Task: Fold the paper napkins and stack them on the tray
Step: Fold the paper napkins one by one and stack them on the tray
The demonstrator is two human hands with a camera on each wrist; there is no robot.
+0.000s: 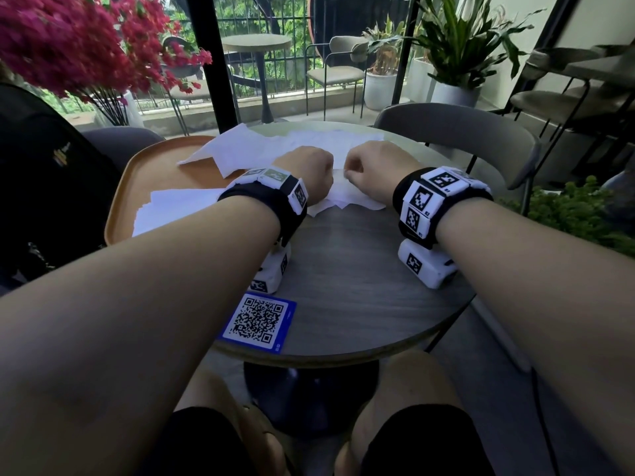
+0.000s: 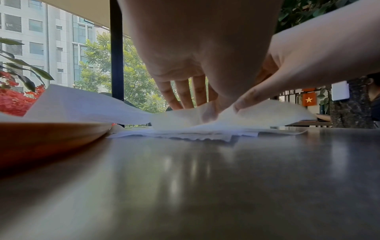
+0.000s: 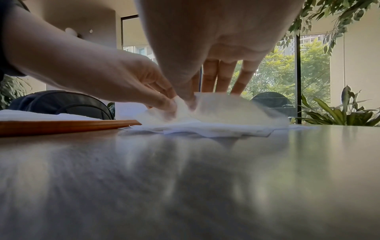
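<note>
A loose pile of white paper napkins [image 1: 302,142] lies across the middle and far side of the round table. Both hands meet over its near edge. My left hand [image 1: 309,173] pinches one thin napkin [image 2: 267,112] with thumb and fingers. My right hand [image 1: 371,173] pinches the same napkin [image 3: 226,110] right beside it, lifting its edge off the pile. The orange tray [image 1: 144,173] sits at the table's left, with a stack of folded napkins [image 1: 171,204] on its near part. An unfolded napkin [image 1: 220,152] overlaps the tray's far end.
A blue card with a QR code [image 1: 259,321] lies near the table's front edge [image 1: 343,355]. A black backpack [image 1: 41,173] stands left of the tray. A grey chair [image 1: 464,132] is behind the table on the right. Plants surround the area.
</note>
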